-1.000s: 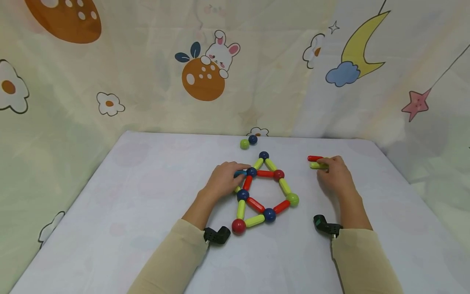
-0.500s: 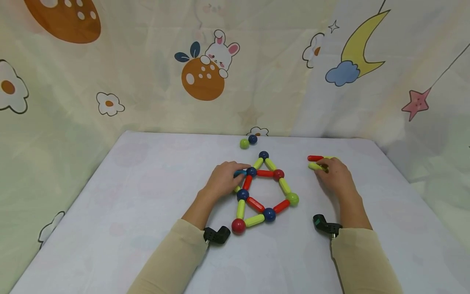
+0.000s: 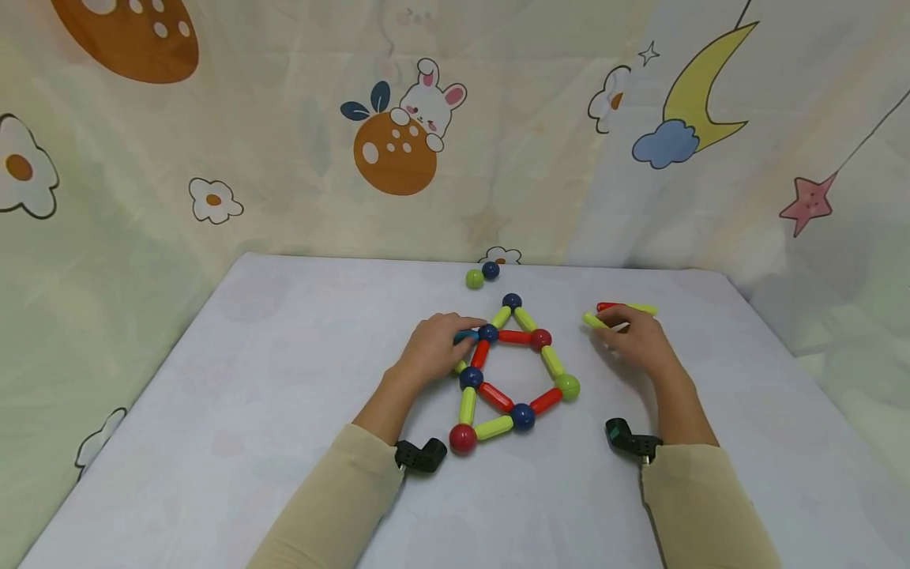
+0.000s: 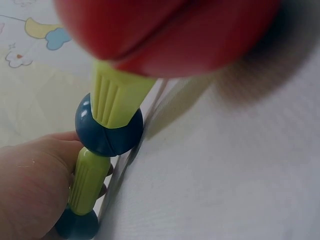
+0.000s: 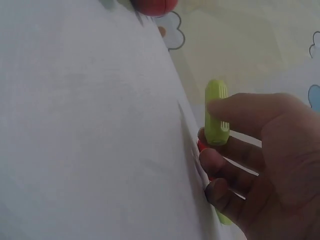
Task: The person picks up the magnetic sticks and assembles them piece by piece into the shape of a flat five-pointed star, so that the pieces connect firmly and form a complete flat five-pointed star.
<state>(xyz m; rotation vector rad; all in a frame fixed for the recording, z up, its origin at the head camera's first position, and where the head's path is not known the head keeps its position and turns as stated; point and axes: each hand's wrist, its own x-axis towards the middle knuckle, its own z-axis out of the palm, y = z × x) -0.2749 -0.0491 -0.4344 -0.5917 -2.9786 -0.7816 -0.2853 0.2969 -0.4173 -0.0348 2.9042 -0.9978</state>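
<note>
A flat framework of magnetic rods and balls lies mid-table. On its left side my left hand (image 3: 435, 348) grips a blue piece (image 3: 464, 336), seemingly a rod, beside a dark blue ball (image 3: 487, 333); the palm hides part of it. In the left wrist view, a yellow-green rod (image 4: 90, 181) runs between two blue balls close to that hand, with a large red ball (image 4: 170, 35) nearest the camera. To the right of the framework, my right hand (image 3: 636, 340) pinches a yellow-green magnetic rod (image 5: 216, 112) between thumb and fingers, over the table.
Behind my right hand lie a red rod (image 3: 610, 307) and another yellow-green rod (image 3: 643, 309). A loose green ball (image 3: 474, 278) and a dark blue ball (image 3: 490, 270) sit near the back edge of the white table (image 3: 284, 379). A printed cloth hangs behind.
My right hand has drawn the yellow-green rod left and toward me, away from the red rod, uncovering another yellow-green rod. The left hand and the framework have stayed in place.
</note>
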